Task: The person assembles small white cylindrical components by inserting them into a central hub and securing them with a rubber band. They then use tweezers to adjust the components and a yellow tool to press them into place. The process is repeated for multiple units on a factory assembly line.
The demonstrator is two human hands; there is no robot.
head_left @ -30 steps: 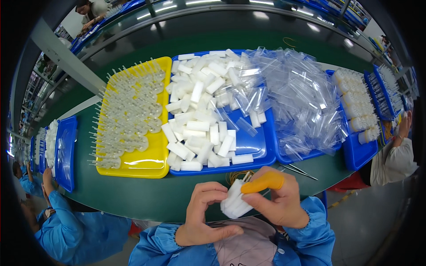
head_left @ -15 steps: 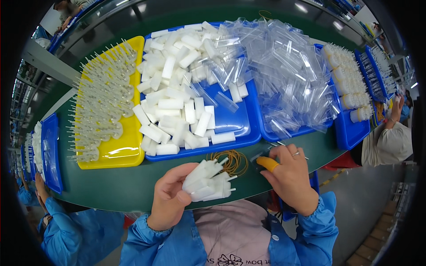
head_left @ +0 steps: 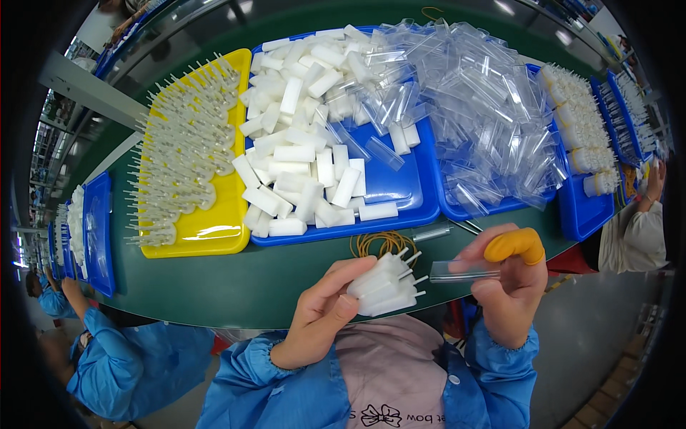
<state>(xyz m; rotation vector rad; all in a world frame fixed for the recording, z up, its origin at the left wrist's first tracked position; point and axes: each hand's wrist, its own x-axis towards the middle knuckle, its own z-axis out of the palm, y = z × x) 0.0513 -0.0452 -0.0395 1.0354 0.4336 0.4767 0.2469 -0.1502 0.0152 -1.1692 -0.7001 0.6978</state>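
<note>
My left hand [head_left: 321, 311] is closed around a bundle of white blocks [head_left: 382, 289] with thin white rods sticking out toward the right. Just right of those rod ends, my right hand [head_left: 511, 286] pinches a clear plastic sleeve [head_left: 457, 272] between thumb and fingers, lying roughly level. One finger of that hand wears a yellow finger cot [head_left: 516, 244]. The sleeve and the rods are close together; whether they touch I cannot tell. Behind the bundle, a coil of tan rubber bands [head_left: 371, 242] lies on the green table [head_left: 214, 286].
A yellow tray [head_left: 207, 239] holds rodded white pieces. White blocks [head_left: 293, 154] fill a blue tray [head_left: 389, 193]; clear sleeves [head_left: 493, 107] heap in another. Banded bundles [head_left: 582, 143] stand at right. A loose sleeve [head_left: 432, 232] lies near the tray. People in blue sleeves sit at left.
My right hand has come up from the table and turned, with the clear sleeve now plainly in its fingers. My left hand and the bundle have moved right, with the whole view shifting too.
</note>
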